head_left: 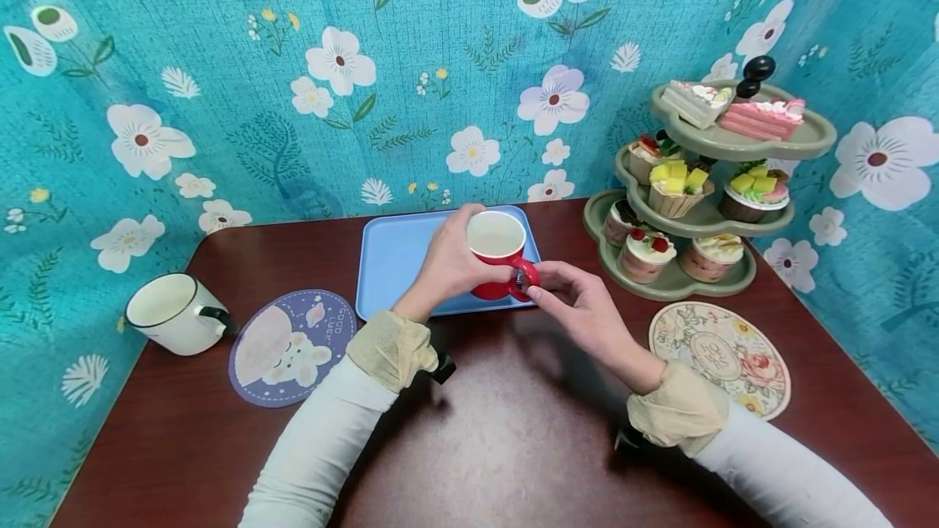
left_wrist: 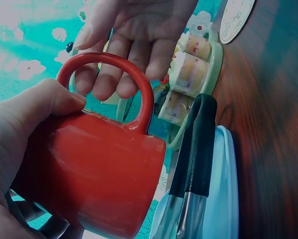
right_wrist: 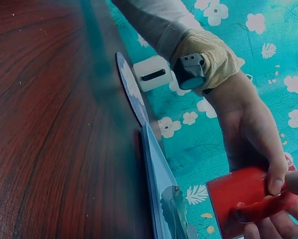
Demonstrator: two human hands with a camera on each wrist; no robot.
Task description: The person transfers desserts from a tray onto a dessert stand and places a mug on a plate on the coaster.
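Note:
My left hand (head_left: pixel 458 255) grips the body of a red mug (left_wrist: pixel 91 169) with a white inside, its thumb lying beside the handle. The mug is held upright over the front right part of a light blue tray (head_left: pixel 399 259). My right hand (head_left: pixel 583 308) is at the mug's red handle (left_wrist: pixel 146 97); its thumb is on the near side, and its fingers curl behind and show through the loop. Tongs (left_wrist: pixel 193 149) with black grips and metal arms are at the tray; the mug and hands mostly hide them in the head view.
A white enamel mug (head_left: pixel 172 316) with a black handle stands at left beside a purple bunny mat (head_left: pixel 293 349). At right are a floral mat (head_left: pixel 722 357) and a three-tier green stand (head_left: pixel 689 222) bearing cakes and cupcakes. A blue floral cloth (head_left: pixel 411 80) hangs behind the table.

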